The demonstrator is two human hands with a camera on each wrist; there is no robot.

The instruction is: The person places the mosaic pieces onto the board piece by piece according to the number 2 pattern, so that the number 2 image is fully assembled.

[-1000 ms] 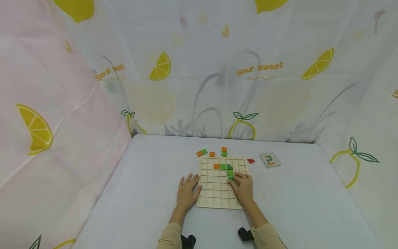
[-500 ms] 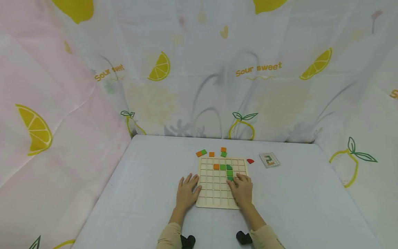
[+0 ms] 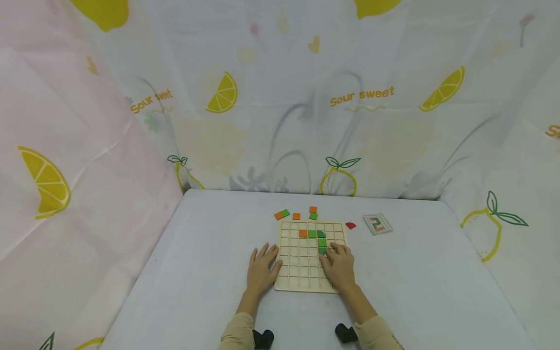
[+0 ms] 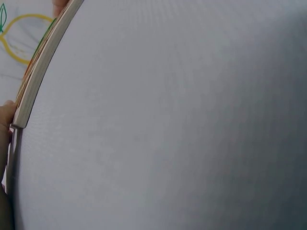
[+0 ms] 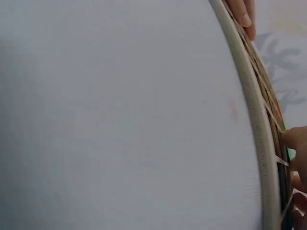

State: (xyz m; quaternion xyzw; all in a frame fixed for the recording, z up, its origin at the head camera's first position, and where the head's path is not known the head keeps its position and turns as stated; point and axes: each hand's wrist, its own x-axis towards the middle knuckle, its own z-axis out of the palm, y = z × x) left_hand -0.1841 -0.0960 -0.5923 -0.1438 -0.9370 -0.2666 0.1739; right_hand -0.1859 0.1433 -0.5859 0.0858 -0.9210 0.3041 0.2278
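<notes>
A wooden grid board [image 3: 299, 272] lies flat in front of the person. My left hand [image 3: 261, 272] rests along its left edge, fingers spread and fairly straight, thumb at the rim. My right hand [image 3: 340, 266] reaches over the board's right side, with thumb and index finger bent about a green tile [image 3: 322, 250] seated in a cell. Above that tile sit another green tile [image 3: 321, 242] and a dark green rounded tile [image 3: 321, 234]. To their left are a green tile [image 3: 312, 234] and an orange tile [image 3: 303, 233]. In the right wrist view the right fingers [image 5: 298, 139] touch the board.
Behind the board lie loose orange tiles [image 3: 296, 216] and green tiles [image 3: 313, 217]. A red quarter-round piece [image 3: 350, 225] is off the board's right corner. Further right is a pattern card [image 3: 377, 224]. Printed cloth walls enclose the white table [image 3: 210, 253].
The right fingertips have drawn back slightly, so more of the lower green tile shows. The left hand stays at the board's edge. The head view shifts slightly.
</notes>
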